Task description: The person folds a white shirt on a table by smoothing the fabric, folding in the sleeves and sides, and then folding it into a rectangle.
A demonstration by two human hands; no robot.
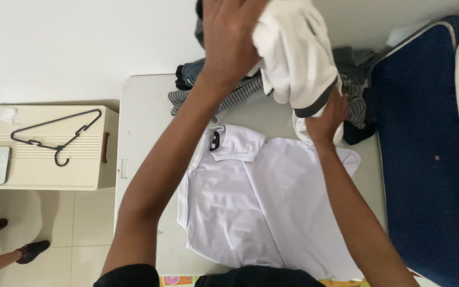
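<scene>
Head view: both hands lift a garment.
Left hand [229, 37]: fingers clenched on white garment [296, 53].
Right hand [328, 119]: fingers pinching its grey hem, over table's [144, 106] far edge.

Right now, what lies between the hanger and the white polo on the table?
Head view: from the hanger on the cream cabinet, only bare table and the person's left forearm come before the polo.

Bare forearms, black short-sleeved top [134, 276] on the person

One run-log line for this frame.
left hand: grips white garment | right hand: holds its hem | white polo shirt: flat on table
</scene>
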